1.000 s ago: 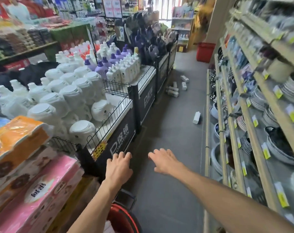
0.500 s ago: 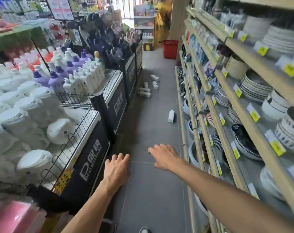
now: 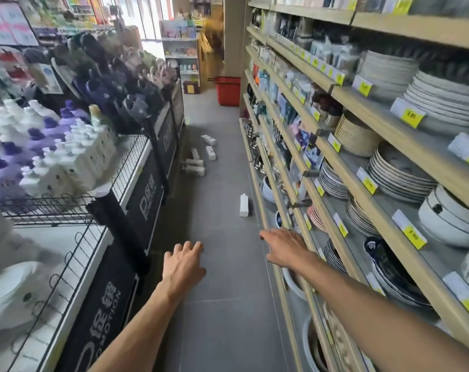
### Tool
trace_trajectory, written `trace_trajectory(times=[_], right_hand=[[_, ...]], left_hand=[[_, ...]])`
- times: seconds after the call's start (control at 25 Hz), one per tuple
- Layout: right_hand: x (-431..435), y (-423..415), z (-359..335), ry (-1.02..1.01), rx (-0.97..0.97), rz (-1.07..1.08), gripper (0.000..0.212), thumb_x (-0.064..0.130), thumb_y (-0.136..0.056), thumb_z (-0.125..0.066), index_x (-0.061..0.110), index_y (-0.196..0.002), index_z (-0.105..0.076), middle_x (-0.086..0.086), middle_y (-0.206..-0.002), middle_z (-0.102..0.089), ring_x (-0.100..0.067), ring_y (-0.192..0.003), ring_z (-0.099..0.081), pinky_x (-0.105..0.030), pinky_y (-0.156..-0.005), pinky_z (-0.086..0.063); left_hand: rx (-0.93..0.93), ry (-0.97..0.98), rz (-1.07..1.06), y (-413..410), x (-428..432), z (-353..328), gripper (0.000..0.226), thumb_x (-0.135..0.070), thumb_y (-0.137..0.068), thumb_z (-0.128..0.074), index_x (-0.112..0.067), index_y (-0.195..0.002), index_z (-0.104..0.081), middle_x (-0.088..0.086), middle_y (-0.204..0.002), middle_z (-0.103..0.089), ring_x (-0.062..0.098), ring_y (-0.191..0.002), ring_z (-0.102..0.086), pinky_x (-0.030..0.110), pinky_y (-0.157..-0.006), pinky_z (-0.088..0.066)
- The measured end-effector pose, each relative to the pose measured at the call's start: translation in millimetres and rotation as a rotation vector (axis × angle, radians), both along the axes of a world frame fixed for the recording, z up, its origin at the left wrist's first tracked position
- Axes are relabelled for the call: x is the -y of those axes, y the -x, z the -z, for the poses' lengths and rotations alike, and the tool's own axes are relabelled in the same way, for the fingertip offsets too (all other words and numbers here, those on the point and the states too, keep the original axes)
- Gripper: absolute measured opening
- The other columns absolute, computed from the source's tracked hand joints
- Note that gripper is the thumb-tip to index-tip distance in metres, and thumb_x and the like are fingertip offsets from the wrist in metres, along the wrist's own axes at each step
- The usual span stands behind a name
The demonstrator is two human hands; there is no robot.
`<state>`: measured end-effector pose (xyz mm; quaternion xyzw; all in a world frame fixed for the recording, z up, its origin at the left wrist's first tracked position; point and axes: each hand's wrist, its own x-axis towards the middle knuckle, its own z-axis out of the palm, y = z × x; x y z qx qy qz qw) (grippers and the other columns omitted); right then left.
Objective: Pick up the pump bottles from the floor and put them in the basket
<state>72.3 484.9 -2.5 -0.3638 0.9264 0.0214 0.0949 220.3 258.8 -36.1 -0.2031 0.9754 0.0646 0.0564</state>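
Shop aisle, grey tile floor (image 3: 222,304). White pump bottles (image 3: 195,167) lie far ahead; red basket (image 3: 228,91) farther. Left hand (image 3: 183,267), right hand (image 3: 284,248) empty, fingers loose.

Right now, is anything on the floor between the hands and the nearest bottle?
Nothing visible: only bare floor lies between the right hand and the nearest bottle by the shelf. The left hand has the same open path.

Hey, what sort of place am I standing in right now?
Most likely a household-goods shop aisle: shelves of stacked plates with yellow price tags on the right, and wire-fenced promotion bins of white bottles on the left.
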Motion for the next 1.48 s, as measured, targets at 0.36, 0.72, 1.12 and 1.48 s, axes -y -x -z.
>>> trace_trajectory(times=[0.36, 0.72, 1.12, 1.48], right_hand=[[61.9, 135.2, 11.3, 0.024, 0.025, 0.034, 0.052, 0.034, -0.087, -0.068, 0.026, -0.135, -0.049, -0.004, -0.128, -0.059, -0.027, -0.119, -0.056, -0.040, -0.095, -0.045], [136.2, 295.7, 29.8, 0.052, 0.071, 0.016, 0.052, 0.039, -0.087, -0.067, 0.027, -0.134, -0.048, -0.001, -0.127, -0.057, -0.027, -0.118, -0.056, -0.039, -0.094, -0.046], [213.7, 432.6, 58.8, -0.004, 0.143, 0.000, 0.049, 0.037, -0.086, -0.069, 0.027, -0.129, -0.049, 0.000, -0.126, -0.057, -0.026, -0.113, -0.057, -0.040, -0.088, -0.047], [287.1, 532.1, 76.1, -0.058, 0.153, 0.065, 0.054, 0.040, -0.084, -0.073, 0.027, -0.131, -0.048, 0.000, -0.131, -0.058, -0.026, -0.117, -0.058, -0.043, -0.096, -0.047]], left_hand=[[0.037, -0.001, 0.018, 129.7, 79.2, 16.7, 0.054, -0.040, -0.080, -0.065, -0.030, -0.129, -0.045, -0.003, -0.120, -0.051, 0.023, -0.116, -0.048, 0.037, -0.085, -0.038], [0.046, 0.043, -0.015, 270.9, 148.9, 14.1, 0.056, -0.039, -0.085, -0.064, -0.030, -0.136, -0.042, -0.002, -0.129, -0.051, 0.025, -0.121, -0.048, 0.041, -0.093, -0.043], [0.112, -0.011, -0.116, 374.8, 224.1, 33.9, 0.051, -0.044, -0.087, -0.061, -0.029, -0.134, -0.045, -0.001, -0.129, -0.052, 0.026, -0.123, -0.048, 0.044, -0.096, -0.043], [0.112, -0.074, -0.110, 489.8, 325.3, 58.4, 0.044, -0.040, -0.091, -0.058, -0.030, -0.132, -0.046, -0.003, -0.127, -0.053, 0.025, -0.120, -0.049, 0.042, -0.094, -0.043]])
